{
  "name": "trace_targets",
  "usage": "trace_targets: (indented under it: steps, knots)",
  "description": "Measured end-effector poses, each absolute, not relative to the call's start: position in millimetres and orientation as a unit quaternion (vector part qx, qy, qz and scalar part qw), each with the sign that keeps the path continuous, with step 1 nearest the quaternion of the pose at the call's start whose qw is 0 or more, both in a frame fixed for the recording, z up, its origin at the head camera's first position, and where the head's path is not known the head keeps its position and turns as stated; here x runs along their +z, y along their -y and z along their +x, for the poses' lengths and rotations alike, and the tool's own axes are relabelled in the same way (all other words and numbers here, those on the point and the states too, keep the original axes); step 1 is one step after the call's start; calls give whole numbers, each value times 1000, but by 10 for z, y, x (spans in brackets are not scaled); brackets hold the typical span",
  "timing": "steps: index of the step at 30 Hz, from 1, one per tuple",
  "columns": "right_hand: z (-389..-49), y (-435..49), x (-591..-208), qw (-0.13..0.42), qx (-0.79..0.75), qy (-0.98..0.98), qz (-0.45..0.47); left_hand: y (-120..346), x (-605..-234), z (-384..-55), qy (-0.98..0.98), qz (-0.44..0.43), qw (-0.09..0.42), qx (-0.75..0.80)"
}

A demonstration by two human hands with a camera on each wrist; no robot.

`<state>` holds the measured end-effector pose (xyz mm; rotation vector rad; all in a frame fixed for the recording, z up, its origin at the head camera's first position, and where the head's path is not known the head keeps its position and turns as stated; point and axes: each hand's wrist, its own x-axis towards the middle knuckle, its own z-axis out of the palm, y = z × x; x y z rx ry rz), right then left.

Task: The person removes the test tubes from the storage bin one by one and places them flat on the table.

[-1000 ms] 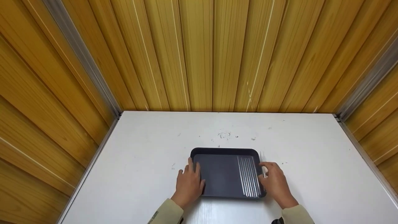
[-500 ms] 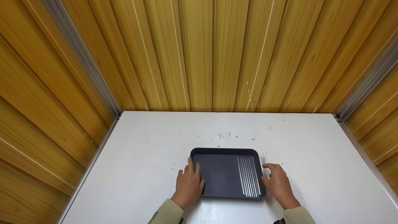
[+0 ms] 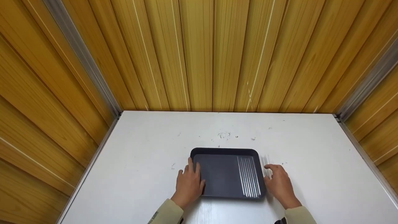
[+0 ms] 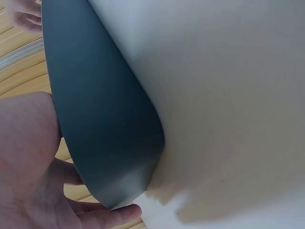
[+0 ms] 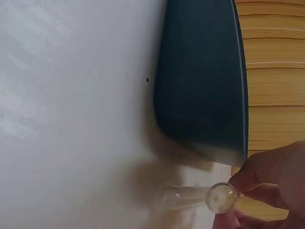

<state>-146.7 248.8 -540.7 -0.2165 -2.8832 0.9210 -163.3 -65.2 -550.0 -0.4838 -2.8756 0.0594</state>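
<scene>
A dark grey rectangular tray [image 3: 217, 175] lies on the white table. Several clear tubes [image 3: 249, 176] are lined up side by side in its right part. My left hand [image 3: 188, 184] rests against the tray's left side, fingers extended over the rim and thumb near the front corner. Just outside the right rim, my right hand [image 3: 279, 183] pinches a clear tube [image 5: 221, 198] between thumb and fingers; its round end faces the right wrist camera. In the head view that tube is faint against the white surface.
The white table [image 3: 149, 146] has small dark scuffs behind the tray. Wood-patterned panels [image 3: 199, 56] enclose it at the back and on both sides, with grey metal posts [image 3: 84, 56] in the corners.
My right hand has shifted slightly right, from over the tray's right rim to beside it, the clear tube moving along. My left hand and the tray have stayed put.
</scene>
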Motion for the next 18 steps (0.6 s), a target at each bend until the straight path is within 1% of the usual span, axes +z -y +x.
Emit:
trace_targets:
  steps: [7,18]
  knots:
    - [-1470,-2509,-5434,56,291,952,-74,654,-5505,-1628,980,-165,110,18]
    - [-1464,-2541,-5476,45,291,952,-79,658,-5526,-1632,978,-167,124,24]
